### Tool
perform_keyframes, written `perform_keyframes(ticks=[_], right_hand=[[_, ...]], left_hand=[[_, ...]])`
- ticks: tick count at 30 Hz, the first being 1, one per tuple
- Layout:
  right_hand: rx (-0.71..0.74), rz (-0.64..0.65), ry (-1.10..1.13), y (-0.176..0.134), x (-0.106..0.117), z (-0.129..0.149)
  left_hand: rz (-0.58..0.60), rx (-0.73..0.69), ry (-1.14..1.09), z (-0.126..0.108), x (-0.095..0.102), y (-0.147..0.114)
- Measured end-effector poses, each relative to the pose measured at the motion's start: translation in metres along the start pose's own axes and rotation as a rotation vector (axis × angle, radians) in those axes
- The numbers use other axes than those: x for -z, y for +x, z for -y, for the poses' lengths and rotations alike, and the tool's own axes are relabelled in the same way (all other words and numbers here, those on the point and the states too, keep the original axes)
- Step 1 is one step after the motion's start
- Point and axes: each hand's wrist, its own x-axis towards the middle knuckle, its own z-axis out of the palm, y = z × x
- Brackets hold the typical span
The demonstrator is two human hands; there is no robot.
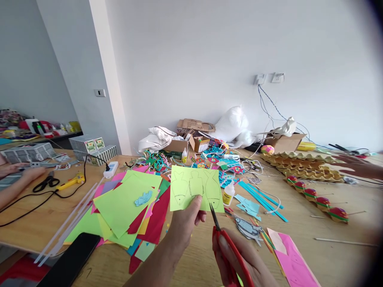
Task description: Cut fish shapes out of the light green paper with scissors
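Observation:
My left hand (189, 217) pinches the lower edge of a lime-green sheet of paper (182, 185), thumb in front. Three fish outlines are drawn on it in dark line; the thumb covers part of the middle one. In my right hand (239, 259) is a pair of red-handled scissors (218, 229), fingers in the loops. The dark blade tips are at the sheet's lower edge, near the right-hand fish's head. Whether they touch the paper I cannot tell. Right of the scissors lie grey-blue paper fish (247, 228). A glue bottle (229, 194) stands just behind them.
Coloured paper (124, 203) is piled on the left, a blue paper fish (143, 198) on top. A black phone (70, 261) lies in front. Egg cartons (302, 165) and pink paper (291, 255) are right. Other people's hands show at left (32, 174) and right (359, 165).

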Motion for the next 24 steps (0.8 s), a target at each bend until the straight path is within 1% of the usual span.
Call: perform_keyframes(ticks=[3,5,7,12,17,24], right_hand=[[-0.026,0.091,-0.033,0.0041,-0.0003,0.0008],[-0.049,0.153,-0.048,0.0047,0.0001,0.0000],[-0.058,0.181,-0.053,0.0050,0.0001,-0.0004],[-0.066,0.203,-0.047,0.0048,-0.0007,0.0012],[-0.085,0.213,-0.023,0.0041,-0.0010,0.0036],[-0.020,0.172,0.011,0.0044,-0.0061,0.0070]], left_hand=[[-0.008,-0.020,0.034,-0.0035,0.0001,-0.0031],[0.020,-0.029,0.050,-0.0045,-0.0001,-0.0044],[0.052,-0.047,0.051,-0.0039,-0.0004,-0.0046],[0.067,-0.070,0.044,-0.0006,-0.0003,-0.0025],[0.031,-0.083,0.011,-0.0007,0.0001,-0.0027],[-0.002,-0.140,-0.043,0.0042,0.0019,-0.0027]])
